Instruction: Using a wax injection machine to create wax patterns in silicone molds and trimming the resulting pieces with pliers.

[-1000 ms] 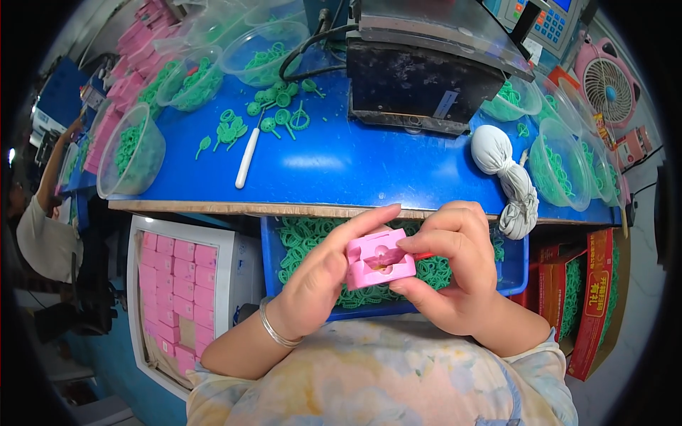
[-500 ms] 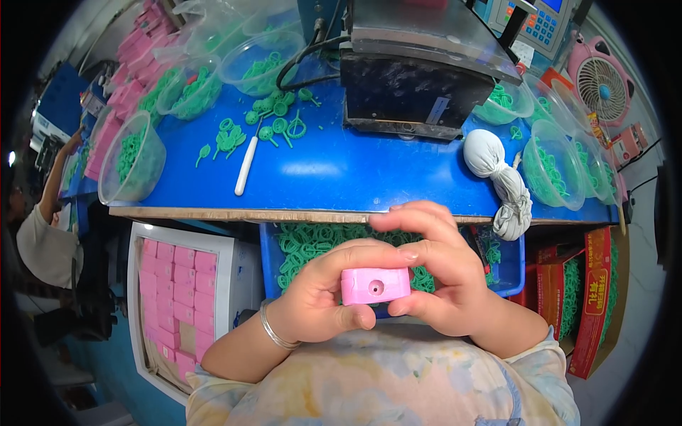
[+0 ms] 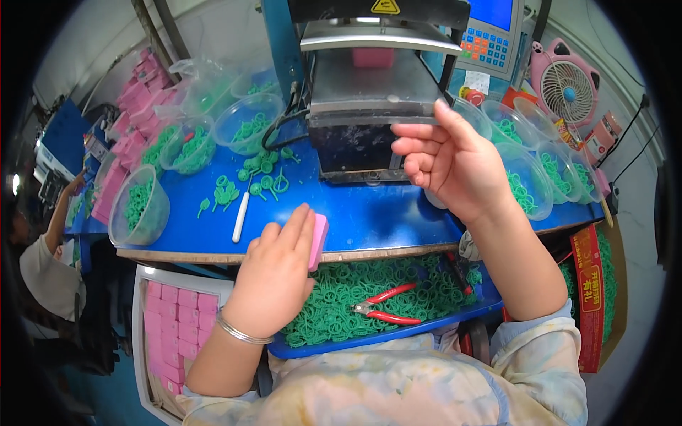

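My left hand (image 3: pixel 273 284) is by the table's front edge, its fingers stretched along a small pink block (image 3: pixel 319 241) that it holds on its right side. My right hand (image 3: pixel 455 167) is raised before the grey metal press (image 3: pixel 376 89), with nothing in it. Its fingers are slightly bent and apart from the thumb. Another pink block (image 3: pixel 373 57) sits inside the press. Under the hands, a blue tray (image 3: pixel 398 328) holds many green ring-shaped plastic pieces (image 3: pixel 334 302) and red-handled cutting pliers (image 3: pixel 387 305).
On the blue table (image 3: pixel 284 227) lie a white-handled tool (image 3: pixel 241 215) and loose green pieces (image 3: pixel 226 192). Clear bowls (image 3: pixel 138 206) of green parts stand at both sides. A pink fan (image 3: pixel 566 89) is at far right. Pink blocks fill a white box (image 3: pixel 172 323) at lower left.
Both hands held one pink block together; now they are apart. The left has moved left with the block, the right up to the press. The view has tilted up, and the pliers show.
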Tool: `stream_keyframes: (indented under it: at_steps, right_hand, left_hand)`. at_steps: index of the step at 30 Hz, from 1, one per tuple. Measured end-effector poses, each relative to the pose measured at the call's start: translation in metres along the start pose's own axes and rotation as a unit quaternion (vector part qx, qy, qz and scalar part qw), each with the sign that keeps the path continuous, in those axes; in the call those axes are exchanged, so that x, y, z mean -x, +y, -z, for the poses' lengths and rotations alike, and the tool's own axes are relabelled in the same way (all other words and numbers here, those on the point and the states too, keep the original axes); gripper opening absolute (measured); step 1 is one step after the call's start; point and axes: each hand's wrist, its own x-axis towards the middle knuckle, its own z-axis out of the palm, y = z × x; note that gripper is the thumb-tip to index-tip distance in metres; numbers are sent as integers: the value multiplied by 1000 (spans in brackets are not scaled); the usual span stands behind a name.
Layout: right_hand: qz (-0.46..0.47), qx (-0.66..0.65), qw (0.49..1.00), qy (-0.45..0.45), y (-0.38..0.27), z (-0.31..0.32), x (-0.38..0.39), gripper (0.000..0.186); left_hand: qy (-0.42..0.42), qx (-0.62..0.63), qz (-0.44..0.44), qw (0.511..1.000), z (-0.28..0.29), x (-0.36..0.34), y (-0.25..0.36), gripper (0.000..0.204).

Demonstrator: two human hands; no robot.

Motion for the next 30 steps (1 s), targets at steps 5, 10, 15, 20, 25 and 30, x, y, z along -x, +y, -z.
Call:
stream_keyframes:
  at_steps: [5, 10, 15, 20, 25, 30]
  right_hand:
    - [20, 52, 994, -93, 20, 1, 34, 47]
    - [-71, -70, 989, -111, 46, -7, 81, 58]
    - [-277, -62, 932, -223, 54, 11, 90, 64]
    - [-339, 13, 931, -137, 46, 13, 97, 63]
    - [-200, 62, 977, -34, 38, 38, 111, 65]
    - [-246, 53, 958, -135, 65, 33, 105, 62]
  left_hand:
    - [86, 103, -8, 991, -2, 5, -21, 76]
    - [358, 258, 64, 895, 3, 14, -38, 82]
    - [236, 228, -129, 936, 35, -1, 11, 85]
    - [85, 407, -49, 908, 1, -12, 14, 84]
    - [209, 196, -10, 958, -20, -24, -3, 88]
    - [333, 251, -218, 882, -10, -22, 15, 73]
